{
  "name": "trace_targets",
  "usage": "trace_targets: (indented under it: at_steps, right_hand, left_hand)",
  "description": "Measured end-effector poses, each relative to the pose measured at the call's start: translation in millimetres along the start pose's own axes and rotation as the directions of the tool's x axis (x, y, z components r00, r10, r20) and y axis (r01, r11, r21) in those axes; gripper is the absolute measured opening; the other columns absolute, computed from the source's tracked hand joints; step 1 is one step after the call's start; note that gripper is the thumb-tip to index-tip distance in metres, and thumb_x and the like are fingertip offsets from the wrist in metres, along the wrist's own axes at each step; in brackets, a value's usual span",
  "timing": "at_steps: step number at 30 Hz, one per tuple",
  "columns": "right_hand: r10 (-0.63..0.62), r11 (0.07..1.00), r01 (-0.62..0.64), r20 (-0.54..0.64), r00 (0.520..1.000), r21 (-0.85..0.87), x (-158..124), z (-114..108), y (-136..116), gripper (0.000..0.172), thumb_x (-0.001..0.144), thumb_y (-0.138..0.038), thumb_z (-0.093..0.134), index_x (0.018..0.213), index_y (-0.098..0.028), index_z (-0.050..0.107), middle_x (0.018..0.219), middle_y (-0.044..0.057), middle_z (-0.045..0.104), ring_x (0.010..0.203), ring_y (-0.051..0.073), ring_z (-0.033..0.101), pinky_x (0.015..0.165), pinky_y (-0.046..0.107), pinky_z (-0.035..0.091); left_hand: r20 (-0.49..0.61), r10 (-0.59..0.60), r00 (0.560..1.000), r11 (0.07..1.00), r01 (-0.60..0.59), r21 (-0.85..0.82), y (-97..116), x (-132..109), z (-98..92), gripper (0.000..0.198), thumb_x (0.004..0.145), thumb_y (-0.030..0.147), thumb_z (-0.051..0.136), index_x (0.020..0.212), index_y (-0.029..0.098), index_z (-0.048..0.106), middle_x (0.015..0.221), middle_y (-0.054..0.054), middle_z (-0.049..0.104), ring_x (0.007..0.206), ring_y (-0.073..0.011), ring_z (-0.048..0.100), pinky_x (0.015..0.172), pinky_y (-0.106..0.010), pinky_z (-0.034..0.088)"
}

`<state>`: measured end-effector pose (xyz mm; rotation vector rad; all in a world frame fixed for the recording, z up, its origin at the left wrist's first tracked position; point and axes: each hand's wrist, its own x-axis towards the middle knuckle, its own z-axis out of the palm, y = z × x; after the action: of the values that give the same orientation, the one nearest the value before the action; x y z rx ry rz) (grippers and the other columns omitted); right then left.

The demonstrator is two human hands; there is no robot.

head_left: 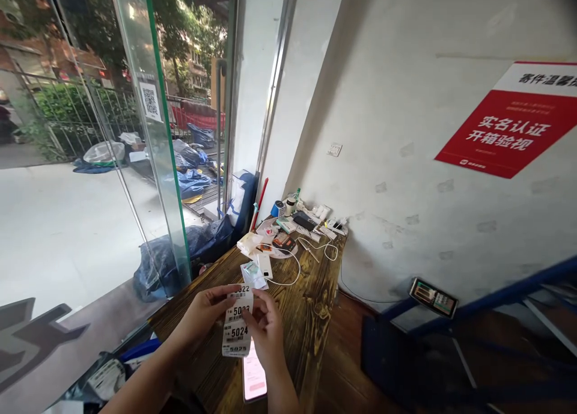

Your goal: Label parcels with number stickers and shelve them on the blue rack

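Note:
A white strip of numbered labels reading 5022 to 5025 hangs between both hands over a dark wooden table. My left hand pinches the strip's upper left edge, thumb on top. At the strip's right edge my right hand has its fingers closed on it. Just below the hands a phone with a lit pink screen lies on the table.
The table's far end holds a white cable, small packets, chargers and gadgets. A glass door stands left, with blue bags on the floor. A white wall with a red poster is on the right; a scale display sits on a blue frame.

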<state>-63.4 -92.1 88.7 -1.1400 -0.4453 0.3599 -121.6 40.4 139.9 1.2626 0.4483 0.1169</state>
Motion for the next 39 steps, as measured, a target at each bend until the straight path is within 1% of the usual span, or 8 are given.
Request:
trace_targets:
  at_steps: [6,15,21,26,30,33,35,39]
  right_hand:
    - [0.011,0.978,-0.006,0.023,1.000,-0.209,6,-7,-11,0.043,0.071,-0.041,0.069,0.108,-0.019,0.064,0.086,0.007,0.070,0.078,0.022,0.062,0.071,0.032,0.047]
    - [0.000,0.963,-0.006,-0.022,1.000,-0.268,18,-4,-3,0.038,0.075,-0.052,0.061,0.066,-0.015,0.065,0.065,0.001,0.053,0.063,0.015,0.050,0.060,0.027,0.040]
    - [0.055,0.970,-0.053,0.002,0.998,-0.237,19,-1,7,0.036,0.069,-0.050,0.067,0.074,-0.014,0.066,0.062,0.002,0.058,0.057,0.015,0.051,0.055,0.025,0.040]
    - [0.005,0.968,-0.033,-0.114,0.993,-0.249,17,-4,18,0.030,0.071,-0.046,0.065,0.074,-0.017,0.069,0.065,0.003,0.063,0.062,0.016,0.055,0.059,0.026,0.042]
    - [0.054,0.973,-0.099,-0.211,0.976,-0.209,22,-15,48,0.031,0.062,-0.047,0.072,0.065,-0.016,0.070,0.061,0.005,0.067,0.058,0.018,0.059,0.055,0.028,0.045]
    - [0.079,0.978,-0.147,-0.395,0.915,-0.145,27,-45,72,0.039,0.059,-0.054,0.071,0.062,-0.015,0.066,0.055,0.003,0.063,0.050,0.015,0.055,0.047,0.028,0.044]
    - [0.050,0.982,-0.144,-0.569,0.821,-0.122,28,-77,77,0.042,0.066,-0.057,0.066,0.070,-0.015,0.063,0.061,0.001,0.063,0.052,0.013,0.055,0.049,0.027,0.045]
    - [-0.048,0.981,-0.110,-0.759,0.650,-0.157,20,-132,61,0.041,0.069,-0.055,0.064,0.081,-0.017,0.058,0.071,0.000,0.061,0.064,0.014,0.057,0.060,0.030,0.048]
  left_hand:
    - [0.073,0.138,0.988,0.939,-0.154,0.306,1,-4,3.0,0.058,0.060,0.024,0.069,0.116,0.012,0.060,0.095,-0.006,0.072,0.089,-0.0235,0.064,0.080,-0.032,0.048]
    - [-0.045,0.023,0.999,0.956,-0.009,0.294,-10,0,-0.8,0.044,0.061,0.057,0.062,0.069,0.014,0.065,0.056,0.000,0.062,0.053,-0.0156,0.054,0.053,-0.027,0.043]
    - [-0.162,0.118,0.980,0.899,-0.036,0.436,-20,3,-3.9,0.045,0.063,0.061,0.060,0.058,0.016,0.057,0.051,0.002,0.052,0.052,-0.0125,0.046,0.050,-0.025,0.032]
    - [-0.107,-0.007,0.994,0.893,0.054,0.447,-37,11,-1.3,0.062,0.066,0.074,0.036,0.072,0.016,0.057,0.057,-0.003,0.059,0.052,-0.0178,0.054,0.050,-0.029,0.041]
    - [-0.106,0.079,0.991,0.753,0.010,0.658,-51,22,1.8,0.046,0.068,0.063,0.045,0.057,0.019,0.050,0.054,-0.002,0.054,0.053,-0.0163,0.049,0.052,-0.028,0.034]
    - [-0.046,0.159,0.986,0.576,-0.054,0.816,-51,31,4.2,0.039,0.072,0.048,0.050,0.046,0.021,0.040,0.045,0.001,0.042,0.048,-0.0138,0.038,0.053,-0.030,0.023]
    - [0.043,0.164,0.986,0.502,-0.121,0.856,-42,40,5.4,0.035,0.072,0.041,0.053,0.046,0.020,0.042,0.045,0.001,0.042,0.048,-0.0138,0.037,0.055,-0.030,0.023]
    - [0.205,0.170,0.964,0.501,-0.263,0.824,-21,70,9.0,0.031,0.080,0.043,0.045,0.068,0.020,0.062,0.072,-0.007,0.063,0.072,-0.0204,0.053,0.071,-0.032,0.036]
